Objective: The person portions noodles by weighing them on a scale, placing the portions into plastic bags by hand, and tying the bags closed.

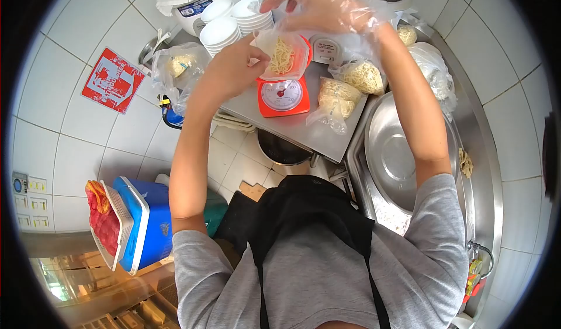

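Observation:
My left hand (236,66) pinches the left edge of a small clear plastic bag (261,38) that holds pale noodle strands (281,57). The bag rests in the pan of an orange dial kitchen scale (284,102). Raised above and to the right, my right hand (327,6) is covered by loose clear plastic. Its fingers are apart, with nothing visible between them. Stacked white bowls (221,32) stand just left of and below it. Right of the scale, bags of pale noodles (363,76) lie on the steel table (245,102).
A large round steel lid or tray (403,153) lies over the sink on the right. A hanging plastic bag (180,69) is at the left. A blue bin (146,224) with a basket stands on the lower left. Below the table edge is a dark pot (282,148).

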`<move>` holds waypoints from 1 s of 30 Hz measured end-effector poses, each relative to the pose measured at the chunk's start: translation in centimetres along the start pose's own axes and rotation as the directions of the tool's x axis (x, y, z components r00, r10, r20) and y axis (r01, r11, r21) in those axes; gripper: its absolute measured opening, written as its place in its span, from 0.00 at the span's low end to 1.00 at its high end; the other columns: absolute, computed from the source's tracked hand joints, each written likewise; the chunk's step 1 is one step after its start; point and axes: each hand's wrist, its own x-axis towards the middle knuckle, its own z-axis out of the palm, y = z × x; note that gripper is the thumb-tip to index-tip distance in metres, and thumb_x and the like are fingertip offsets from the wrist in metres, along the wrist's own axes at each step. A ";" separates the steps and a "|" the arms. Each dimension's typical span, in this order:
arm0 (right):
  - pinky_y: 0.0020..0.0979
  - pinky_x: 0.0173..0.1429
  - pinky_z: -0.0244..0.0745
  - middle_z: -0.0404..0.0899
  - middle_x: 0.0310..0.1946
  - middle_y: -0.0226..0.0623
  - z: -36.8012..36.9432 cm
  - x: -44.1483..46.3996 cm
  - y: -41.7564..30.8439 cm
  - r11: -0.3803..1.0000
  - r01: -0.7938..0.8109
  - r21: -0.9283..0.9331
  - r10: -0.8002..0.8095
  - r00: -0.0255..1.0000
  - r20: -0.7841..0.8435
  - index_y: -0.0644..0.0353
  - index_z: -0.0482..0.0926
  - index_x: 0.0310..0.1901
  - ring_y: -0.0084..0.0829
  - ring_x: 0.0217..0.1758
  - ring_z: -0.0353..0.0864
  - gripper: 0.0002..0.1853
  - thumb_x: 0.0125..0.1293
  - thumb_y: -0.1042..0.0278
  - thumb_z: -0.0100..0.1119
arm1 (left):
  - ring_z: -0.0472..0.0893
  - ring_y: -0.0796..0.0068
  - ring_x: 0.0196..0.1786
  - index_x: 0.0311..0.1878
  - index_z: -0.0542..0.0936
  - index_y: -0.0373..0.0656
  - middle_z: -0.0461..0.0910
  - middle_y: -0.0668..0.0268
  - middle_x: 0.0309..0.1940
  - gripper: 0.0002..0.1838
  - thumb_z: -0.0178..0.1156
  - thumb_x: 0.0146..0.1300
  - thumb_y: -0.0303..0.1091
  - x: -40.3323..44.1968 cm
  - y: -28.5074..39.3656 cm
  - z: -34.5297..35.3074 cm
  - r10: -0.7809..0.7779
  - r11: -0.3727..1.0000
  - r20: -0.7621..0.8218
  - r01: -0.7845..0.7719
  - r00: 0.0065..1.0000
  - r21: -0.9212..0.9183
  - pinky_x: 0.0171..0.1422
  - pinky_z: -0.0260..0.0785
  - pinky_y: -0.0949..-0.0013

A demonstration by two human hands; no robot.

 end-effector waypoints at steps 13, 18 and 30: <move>0.28 0.25 0.72 0.78 0.26 0.39 2.8 -0.1 1.8 0.753 -0.588 0.294 0.475 0.796 0.375 0.63 0.76 0.48 0.26 0.17 0.73 0.22 0.47 0.72 0.56 | 0.63 0.66 0.66 0.37 0.80 0.45 0.77 0.71 0.50 0.13 0.54 0.48 0.19 -0.6 0.4 2.2 0.541 0.813 -0.068 -0.501 0.838 0.297 0.67 0.50 0.56; 0.26 0.25 0.72 0.78 0.25 0.38 2.5 0.0 1.9 0.778 -0.539 0.322 0.465 0.839 0.282 0.65 0.77 0.47 0.25 0.18 0.74 0.22 0.46 0.71 0.56 | 0.69 0.67 0.60 0.31 0.80 0.47 0.78 0.71 0.42 0.09 0.57 0.48 0.22 -0.3 1.4 1.9 0.528 0.828 -0.297 -0.405 0.796 0.387 0.61 0.55 0.57; 0.25 0.30 0.71 0.81 0.35 0.37 0.6 -10.2 0.6 0.579 -0.635 0.511 0.561 0.765 0.315 0.71 0.74 0.49 0.22 0.28 0.75 0.24 0.54 0.61 0.61 | 0.74 0.60 0.46 0.37 0.82 0.46 0.69 0.56 0.51 0.09 0.61 0.50 0.29 -3.1 1.4 3.4 0.323 0.944 -0.347 -0.274 0.881 0.185 0.47 0.68 0.63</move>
